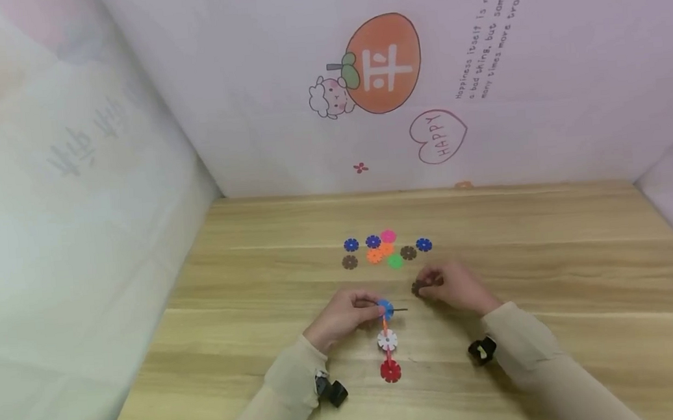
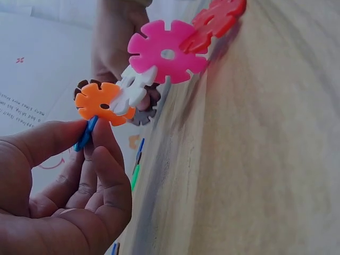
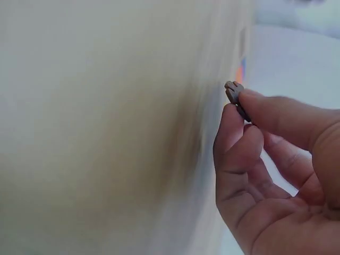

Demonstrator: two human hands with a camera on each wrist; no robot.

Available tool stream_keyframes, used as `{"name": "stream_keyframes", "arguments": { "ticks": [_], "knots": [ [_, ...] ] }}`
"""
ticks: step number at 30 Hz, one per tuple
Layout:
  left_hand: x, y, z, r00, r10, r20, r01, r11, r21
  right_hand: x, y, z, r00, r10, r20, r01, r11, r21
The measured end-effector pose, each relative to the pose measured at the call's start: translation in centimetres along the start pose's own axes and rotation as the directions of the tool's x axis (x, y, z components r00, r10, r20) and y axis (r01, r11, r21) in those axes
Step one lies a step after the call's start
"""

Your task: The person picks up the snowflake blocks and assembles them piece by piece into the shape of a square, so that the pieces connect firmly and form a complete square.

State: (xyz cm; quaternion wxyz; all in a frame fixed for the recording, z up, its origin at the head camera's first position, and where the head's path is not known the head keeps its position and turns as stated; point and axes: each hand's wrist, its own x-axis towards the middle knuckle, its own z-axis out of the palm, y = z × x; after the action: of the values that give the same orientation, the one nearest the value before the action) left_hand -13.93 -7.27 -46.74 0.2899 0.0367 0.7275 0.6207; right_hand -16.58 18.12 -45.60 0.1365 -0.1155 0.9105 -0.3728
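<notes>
My left hand (image 1: 346,315) pinches a blue notched plastic disc (image 2: 86,134) between thumb and finger. It is the upper part of a chain of interlocked discs: an orange disc (image 2: 95,102), a white disc (image 2: 130,91), a pink disc (image 2: 169,52) and a red disc (image 1: 391,371). A thin dark disc (image 1: 401,309) stands edge-on at the right side of the blue one in the head view. To the right and a little farther back, my right hand (image 1: 452,286) pinches a brown disc (image 3: 234,91) between thumb and fingertip, apart from the chain.
Loose discs lie in a group beyond the hands: several blue (image 1: 351,245), brown (image 1: 349,262) and orange (image 1: 375,255) ones, a pink disc (image 1: 388,235) and a green disc (image 1: 395,261). The wooden table (image 1: 550,253) meets a printed cloth wall (image 1: 259,111) behind.
</notes>
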Motion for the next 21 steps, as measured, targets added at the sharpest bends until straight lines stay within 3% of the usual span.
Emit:
{"name": "stream_keyframes", "arguments": {
  "ticks": [4, 7, 11, 21],
  "knots": [
    [0.0, 0.0, -0.1, 1.0, -0.007, -0.006, 0.007, 1.0, 0.018, -2.2, -0.4, 1.0, 0.995, 0.091, 0.041, -0.098, 0.973, 0.21],
    [0.1, -0.1, -0.1, 1.0, -0.005, -0.012, 0.005, 0.999, 0.032, -3.4, -0.8, 1.5, 0.985, 0.157, 0.074, -0.173, 0.926, 0.335],
    [0.1, -0.1, -0.1, 1.0, 0.0, -0.017, 0.001, 0.999, 0.051, -4.4, -1.1, 1.7, 0.979, 0.175, 0.105, -0.204, 0.866, 0.457],
    [-0.1, 0.1, 0.0, 1.0, 0.017, -0.012, -0.016, 0.996, 0.092, -5.0, -1.6, 1.8, 0.983, 0.153, 0.096, -0.181, 0.827, 0.532]
  ]
}}
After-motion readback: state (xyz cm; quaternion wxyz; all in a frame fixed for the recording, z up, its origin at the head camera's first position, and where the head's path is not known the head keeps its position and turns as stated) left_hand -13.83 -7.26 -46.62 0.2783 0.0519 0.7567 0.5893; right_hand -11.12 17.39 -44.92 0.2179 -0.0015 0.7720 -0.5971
